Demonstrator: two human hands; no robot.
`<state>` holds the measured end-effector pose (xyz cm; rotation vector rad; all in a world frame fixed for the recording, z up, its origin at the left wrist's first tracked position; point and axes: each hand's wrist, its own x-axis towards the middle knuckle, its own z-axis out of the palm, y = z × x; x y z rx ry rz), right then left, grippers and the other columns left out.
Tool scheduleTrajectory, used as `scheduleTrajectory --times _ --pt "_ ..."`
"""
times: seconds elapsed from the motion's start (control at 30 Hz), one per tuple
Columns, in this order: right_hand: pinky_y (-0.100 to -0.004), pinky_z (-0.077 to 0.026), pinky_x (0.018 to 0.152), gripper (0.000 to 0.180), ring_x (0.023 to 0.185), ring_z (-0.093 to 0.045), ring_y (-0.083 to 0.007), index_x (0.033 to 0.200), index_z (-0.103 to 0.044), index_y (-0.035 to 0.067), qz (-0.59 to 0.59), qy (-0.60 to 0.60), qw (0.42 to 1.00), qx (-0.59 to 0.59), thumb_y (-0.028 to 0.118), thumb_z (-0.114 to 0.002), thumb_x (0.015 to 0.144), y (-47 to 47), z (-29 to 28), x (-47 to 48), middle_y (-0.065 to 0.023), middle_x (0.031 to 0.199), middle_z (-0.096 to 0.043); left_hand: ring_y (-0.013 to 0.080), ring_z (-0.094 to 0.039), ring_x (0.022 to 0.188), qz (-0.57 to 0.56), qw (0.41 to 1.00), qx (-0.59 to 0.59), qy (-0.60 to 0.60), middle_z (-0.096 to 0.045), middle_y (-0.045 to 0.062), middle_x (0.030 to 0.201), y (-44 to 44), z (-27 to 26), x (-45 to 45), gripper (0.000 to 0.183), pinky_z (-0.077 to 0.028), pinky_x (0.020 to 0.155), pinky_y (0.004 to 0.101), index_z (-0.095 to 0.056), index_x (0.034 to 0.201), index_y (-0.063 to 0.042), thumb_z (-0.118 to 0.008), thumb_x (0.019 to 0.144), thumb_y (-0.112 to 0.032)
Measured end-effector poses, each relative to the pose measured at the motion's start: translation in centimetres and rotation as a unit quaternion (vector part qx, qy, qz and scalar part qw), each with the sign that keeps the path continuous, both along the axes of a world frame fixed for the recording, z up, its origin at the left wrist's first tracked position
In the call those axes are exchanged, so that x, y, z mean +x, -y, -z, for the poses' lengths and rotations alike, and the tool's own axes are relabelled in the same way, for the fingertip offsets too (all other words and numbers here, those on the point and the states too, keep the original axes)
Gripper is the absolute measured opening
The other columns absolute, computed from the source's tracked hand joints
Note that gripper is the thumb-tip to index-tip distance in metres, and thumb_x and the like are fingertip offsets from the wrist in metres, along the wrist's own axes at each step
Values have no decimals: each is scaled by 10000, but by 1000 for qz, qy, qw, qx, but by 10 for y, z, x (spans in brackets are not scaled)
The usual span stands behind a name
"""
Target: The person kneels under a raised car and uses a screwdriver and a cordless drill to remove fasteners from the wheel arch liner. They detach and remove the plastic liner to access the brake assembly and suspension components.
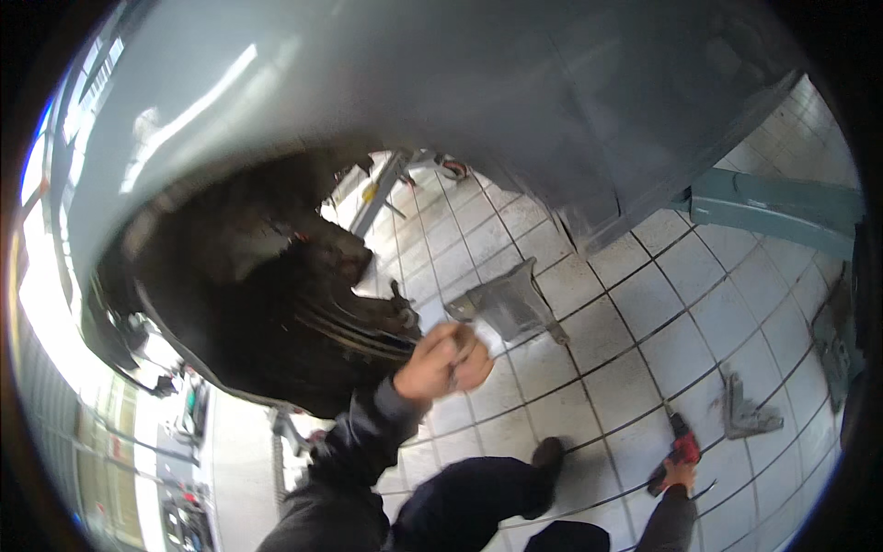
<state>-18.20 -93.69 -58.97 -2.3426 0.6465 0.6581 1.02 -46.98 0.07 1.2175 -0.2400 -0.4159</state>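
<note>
My left hand (pixel 445 362) is raised near the lower edge of a car's wheel arch (pixel 227 290), its fingers curled; whether something small is in them cannot be told. My right hand (pixel 679 476) is low at the right, closed round the grip of a red and black cordless drill (pixel 684 445) whose tip points away from me. Above and ahead spreads the car's grey body panel (pixel 414 76), with dark suspension parts (pixel 345 262) inside the arch. On the tiled floor beyond my left hand lies a grey metal or plastic plate-like part (pixel 507 303).
A green-grey lift arm (pixel 772 207) reaches under the car from the right. An L-shaped metal piece (pixel 748 410) lies on the floor beside the drill. A wheeled metal stand (pixel 379 193) shows through the arch. My shoe (pixel 548 459) is on the tiles.
</note>
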Motion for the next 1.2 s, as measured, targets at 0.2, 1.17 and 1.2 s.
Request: scheduleTrajectory --times 0.2,1.17,1.2 --pt "-534 -480 833 643 986 -607 -393 1105 -646 9 -102 99 987 -70 547 -699 758 -73 -107 -132 -230 1119 -632 149 -394 602 -317 731 -291 -530 -436 33 690 -19 -63 -196 415 -333 489 264 -461 726 -87 -470 1014 -386" --pt "-438 -508 675 356 815 -646 -277 1092 -656 47 -78 154 951 257 319 -622 865 -213 -781 176 -129 959 -676 110 -435 414 -314 925 185 111 -470 20 580 -296 -761 80 331 -234 344 235 -449 735 -94 -534 993 -282" --pt "-434 -509 668 349 808 -648 -273 1090 -656 47 -62 151 952 258 313 -620 868 -213 -778 178 -127 955 -677 113 -446 413 -333 909 219 122 -479 19 584 -302 -767 116 322 -247 346 238 -462 739 -97 -538 987 -289"
